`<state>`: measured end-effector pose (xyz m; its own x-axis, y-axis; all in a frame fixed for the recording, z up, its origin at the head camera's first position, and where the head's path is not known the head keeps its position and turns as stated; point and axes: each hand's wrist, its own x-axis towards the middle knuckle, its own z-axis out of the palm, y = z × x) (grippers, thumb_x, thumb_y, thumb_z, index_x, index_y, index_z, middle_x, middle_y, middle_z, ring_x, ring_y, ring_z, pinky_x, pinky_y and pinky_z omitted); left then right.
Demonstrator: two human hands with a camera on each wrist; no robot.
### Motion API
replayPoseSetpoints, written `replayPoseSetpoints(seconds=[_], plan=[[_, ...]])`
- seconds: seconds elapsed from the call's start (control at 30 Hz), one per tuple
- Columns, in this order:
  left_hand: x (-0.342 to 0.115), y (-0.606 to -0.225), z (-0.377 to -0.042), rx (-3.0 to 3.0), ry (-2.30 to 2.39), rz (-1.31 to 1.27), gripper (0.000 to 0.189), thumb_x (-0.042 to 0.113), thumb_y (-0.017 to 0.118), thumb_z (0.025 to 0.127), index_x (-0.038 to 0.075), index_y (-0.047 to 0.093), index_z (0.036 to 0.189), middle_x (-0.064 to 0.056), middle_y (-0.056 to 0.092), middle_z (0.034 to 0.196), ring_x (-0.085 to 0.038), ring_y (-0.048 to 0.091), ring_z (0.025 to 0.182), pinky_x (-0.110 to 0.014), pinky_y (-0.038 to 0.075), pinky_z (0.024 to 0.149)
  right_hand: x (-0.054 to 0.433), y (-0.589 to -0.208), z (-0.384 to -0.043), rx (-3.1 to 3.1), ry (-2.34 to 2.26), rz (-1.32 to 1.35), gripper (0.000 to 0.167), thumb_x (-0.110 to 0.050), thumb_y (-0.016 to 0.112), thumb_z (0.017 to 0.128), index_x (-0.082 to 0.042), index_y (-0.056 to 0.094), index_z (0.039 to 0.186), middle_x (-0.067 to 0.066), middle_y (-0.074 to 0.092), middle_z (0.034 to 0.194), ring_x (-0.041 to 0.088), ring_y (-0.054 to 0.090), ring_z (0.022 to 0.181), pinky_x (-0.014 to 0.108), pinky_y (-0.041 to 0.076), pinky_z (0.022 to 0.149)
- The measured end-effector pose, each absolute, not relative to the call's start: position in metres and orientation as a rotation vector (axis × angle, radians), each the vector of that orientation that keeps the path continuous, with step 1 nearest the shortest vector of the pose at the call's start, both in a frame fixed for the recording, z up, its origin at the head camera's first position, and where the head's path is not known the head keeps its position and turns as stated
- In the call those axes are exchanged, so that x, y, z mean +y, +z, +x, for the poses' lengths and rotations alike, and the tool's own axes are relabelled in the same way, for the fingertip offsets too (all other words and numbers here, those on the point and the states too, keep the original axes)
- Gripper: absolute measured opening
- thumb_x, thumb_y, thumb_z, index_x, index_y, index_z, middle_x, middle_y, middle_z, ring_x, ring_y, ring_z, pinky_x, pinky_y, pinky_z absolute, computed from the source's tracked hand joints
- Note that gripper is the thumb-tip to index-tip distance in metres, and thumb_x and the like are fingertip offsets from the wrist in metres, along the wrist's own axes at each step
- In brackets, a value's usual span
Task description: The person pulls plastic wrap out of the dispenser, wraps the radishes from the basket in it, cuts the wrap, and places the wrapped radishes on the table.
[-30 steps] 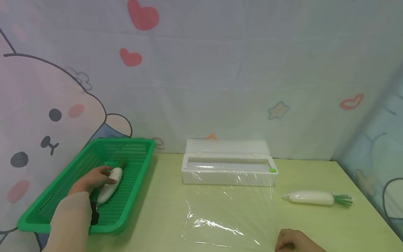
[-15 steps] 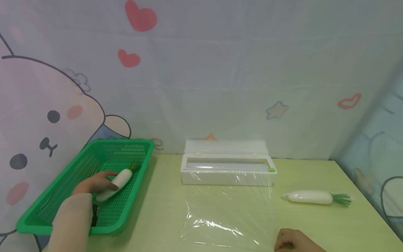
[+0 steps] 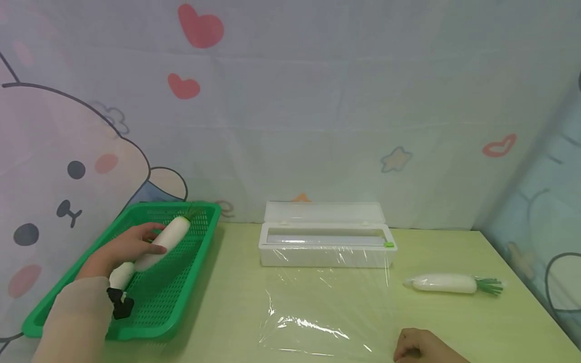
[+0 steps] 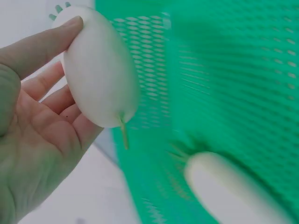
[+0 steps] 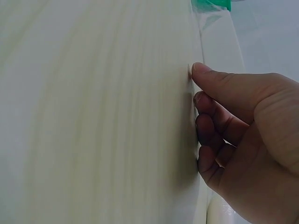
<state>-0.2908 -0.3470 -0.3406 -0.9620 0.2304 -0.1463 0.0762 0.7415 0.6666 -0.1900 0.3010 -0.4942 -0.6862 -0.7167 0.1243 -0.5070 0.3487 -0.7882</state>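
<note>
My left hand (image 3: 131, 244) grips a white radish (image 3: 172, 237) around its middle, over the green basket (image 3: 181, 302). In the left wrist view the thumb lies across this radish (image 4: 100, 70), with the fingers behind it; green leaf ends show at its top and a thin root tip below. A second white radish (image 4: 224, 186) lies in the basket, partly hidden by the left arm in the head view. At the near side my right hand (image 3: 422, 345) rests on the table beside the clear film (image 3: 327, 302), fingers loosely curled, fingertips at the tabletop (image 5: 93, 116).
A white cling film box (image 3: 327, 256) stands at the back with its lid (image 3: 324, 212) raised and a green cutter (image 3: 389, 244) on its rim. Film runs from it toward the front. A radish wrapped in film (image 3: 447, 283) lies on the right. A patterned cloth hangs behind.
My left hand has taken hold of the radish and raised it from the basket floor, tilting its leaf end up. The second radish has come into sight below. My right hand stays put.
</note>
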Motion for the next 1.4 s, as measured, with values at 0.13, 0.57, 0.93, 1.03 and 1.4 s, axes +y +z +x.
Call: replayPoseSetpoints(seconds=[0.13,0.57,0.93,1.03,1.4], plan=[[-0.328,-0.311,-0.286,2.802,0.991,0.373,0.075,0.028,0.068,0.09,-0.002,0.029,0.147,-0.032,0.049,0.131,-0.041,0.055,0.112,-0.044,0.052,0.077,0.3,-0.495,-0.192,2.374,-1.246,-1.113,0.008,-0.007,0.065,0.088,-0.01,0.073,0.086,-0.009,0.061,0.083,-0.004,0.052,0.077,0.021,0.043,0.062],[-0.216,-0.269,-0.264,2.759,0.829,0.878,0.056,0.012,0.069,0.088,0.011,0.047,0.139,-0.009,0.06,0.12,-0.025,0.056,0.104,-0.035,0.051,0.075,0.299,-0.491,-0.189,2.387,-1.254,-1.1,0.009,-0.007,0.065,0.089,-0.011,0.073,0.086,-0.012,0.061,0.084,-0.004,0.053,0.077,0.021,0.044,0.062],[-0.132,-0.304,-0.244,2.632,0.845,1.192,0.055,0.003,0.071,0.083,0.009,0.052,0.135,-0.007,0.059,0.125,-0.015,0.058,0.097,-0.032,0.05,0.086,0.295,-0.489,-0.19,2.38,-1.231,-1.013,0.007,-0.014,0.066,0.089,-0.011,0.072,0.088,-0.012,0.061,0.085,-0.004,0.052,0.078,0.022,0.045,0.064],[-0.111,-0.322,-0.24,2.662,0.815,1.235,0.055,0.003,0.073,0.081,0.008,0.054,0.133,-0.005,0.061,0.125,-0.015,0.056,0.101,-0.034,0.048,0.09,0.295,-0.49,-0.19,2.366,-1.245,-1.006,0.008,-0.014,0.066,0.089,-0.01,0.072,0.088,-0.012,0.061,0.085,-0.004,0.052,0.078,0.022,0.045,0.063],[-0.061,-0.39,-0.239,2.65,0.692,1.347,0.053,0.001,0.072,0.079,0.007,0.057,0.13,-0.004,0.061,0.128,-0.015,0.056,0.116,-0.026,0.043,0.099,0.296,-0.491,-0.189,2.376,-1.253,-0.972,0.009,-0.019,0.066,0.089,-0.013,0.072,0.087,-0.012,0.061,0.085,-0.004,0.052,0.077,0.022,0.046,0.063]])
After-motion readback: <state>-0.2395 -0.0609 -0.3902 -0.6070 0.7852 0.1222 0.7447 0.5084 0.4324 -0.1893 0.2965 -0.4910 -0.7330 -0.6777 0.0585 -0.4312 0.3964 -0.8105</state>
